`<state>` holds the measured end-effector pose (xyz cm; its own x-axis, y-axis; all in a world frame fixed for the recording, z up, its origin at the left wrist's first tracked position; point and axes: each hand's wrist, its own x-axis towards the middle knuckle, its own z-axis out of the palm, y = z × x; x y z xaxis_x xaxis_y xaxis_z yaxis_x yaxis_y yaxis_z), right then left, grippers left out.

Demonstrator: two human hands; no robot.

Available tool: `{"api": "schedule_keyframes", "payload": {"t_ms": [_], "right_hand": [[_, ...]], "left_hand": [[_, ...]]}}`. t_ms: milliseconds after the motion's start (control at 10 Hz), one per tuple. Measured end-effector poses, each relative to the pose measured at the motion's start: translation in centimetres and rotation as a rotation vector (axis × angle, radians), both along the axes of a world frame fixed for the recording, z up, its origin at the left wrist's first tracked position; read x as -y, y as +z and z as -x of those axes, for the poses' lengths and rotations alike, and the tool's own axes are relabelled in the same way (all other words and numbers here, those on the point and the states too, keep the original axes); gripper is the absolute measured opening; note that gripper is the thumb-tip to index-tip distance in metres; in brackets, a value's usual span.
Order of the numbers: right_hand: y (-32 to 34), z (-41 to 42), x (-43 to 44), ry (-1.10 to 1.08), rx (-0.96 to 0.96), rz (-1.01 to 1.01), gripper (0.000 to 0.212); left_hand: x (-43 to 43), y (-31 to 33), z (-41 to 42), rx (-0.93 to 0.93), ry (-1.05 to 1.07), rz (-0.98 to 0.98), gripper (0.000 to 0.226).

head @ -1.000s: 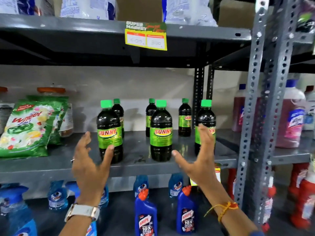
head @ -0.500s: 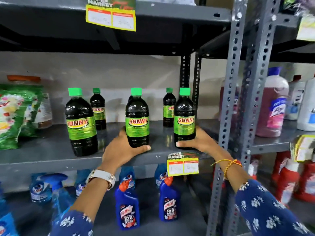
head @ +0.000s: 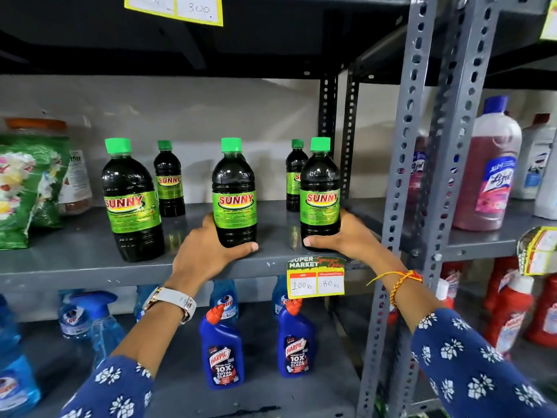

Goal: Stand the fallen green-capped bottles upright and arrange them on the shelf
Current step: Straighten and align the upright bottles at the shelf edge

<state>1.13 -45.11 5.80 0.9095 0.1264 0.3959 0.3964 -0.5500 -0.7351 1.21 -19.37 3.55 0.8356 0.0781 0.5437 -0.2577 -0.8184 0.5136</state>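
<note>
Several dark green-capped SUNNY bottles stand upright on the grey middle shelf (head: 75, 254). In the front row are a left bottle (head: 131, 200), a middle bottle (head: 234, 191) and a right bottle (head: 320, 191). My left hand (head: 208, 251) is wrapped around the base of the middle bottle. My right hand (head: 346, 239) grips the base of the right bottle. Two smaller-looking bottles stand behind, one at the back left (head: 168, 179) and one at the back right (head: 294, 176), partly hidden by the front right bottle.
A green detergent bag (head: 21, 188) and a jar (head: 75, 176) sit at the shelf's left. A perforated grey upright (head: 422, 176) bounds the right, with pink cleaner bottles (head: 488, 170) beyond. A price tag (head: 316, 277) hangs on the shelf edge. Blue Harpic bottles (head: 224, 351) stand below.
A second ago both hands were open in front of the bottles; they have since closed on the bases of the middle and right bottles. The camera has moved closer and lower.
</note>
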Motion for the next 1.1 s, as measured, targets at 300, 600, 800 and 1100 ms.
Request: {"api": "schedule_keyframes", "payload": {"t_ms": [300, 600, 800, 1100], "right_hand": [[-0.3, -0.1, 0.0, -0.018, 0.025, 0.001, 0.039], [-0.2, 0.1, -0.1, -0.035, 0.017, 0.005, 0.043], [-0.1, -0.2, 0.0, -0.005, -0.018, -0.01, 0.043], [-1.5, 3.6, -1.6, -0.195, 0.301, -0.708, 0.078]], "left_hand": [[-0.3, -0.3, -0.4, 0.008, -0.007, -0.021, 0.088], [-0.4, -0.4, -0.8, 0.009, 0.01, -0.053, 0.083], [-0.4, -0.3, -0.6, 0.0, -0.006, -0.061, 0.085], [-2.8, -1.1, 2.2, 0.161, -0.37, 0.36, 0.103]]}}
